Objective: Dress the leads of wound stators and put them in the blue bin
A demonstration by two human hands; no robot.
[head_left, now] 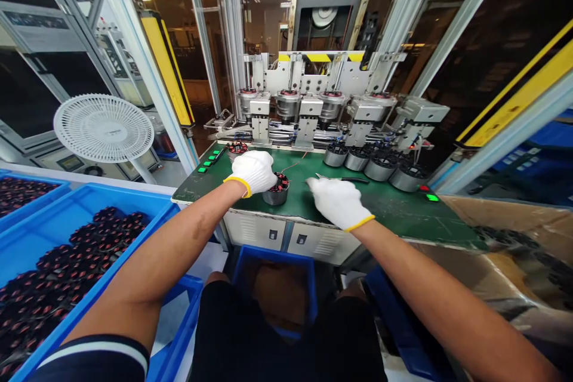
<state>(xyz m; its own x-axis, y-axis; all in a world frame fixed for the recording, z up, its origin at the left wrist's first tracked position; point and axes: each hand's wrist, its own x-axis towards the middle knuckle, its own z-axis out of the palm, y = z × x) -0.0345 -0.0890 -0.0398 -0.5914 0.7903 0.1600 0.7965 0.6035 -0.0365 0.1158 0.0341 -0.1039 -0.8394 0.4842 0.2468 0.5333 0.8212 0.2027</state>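
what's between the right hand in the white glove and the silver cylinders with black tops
In the head view, a black-handled tool lies there on the green tabletop, beyond the white-gloved right hand; whether they touch is unclear.

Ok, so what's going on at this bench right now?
A person's gloved left hand is at a dark cylindrical part standing on the green worktop. The gloved right hand is beside a dark-handled tool; whether it grips anything is hard to tell. Four similar parts stand in a row to the right, and a machine stands behind.
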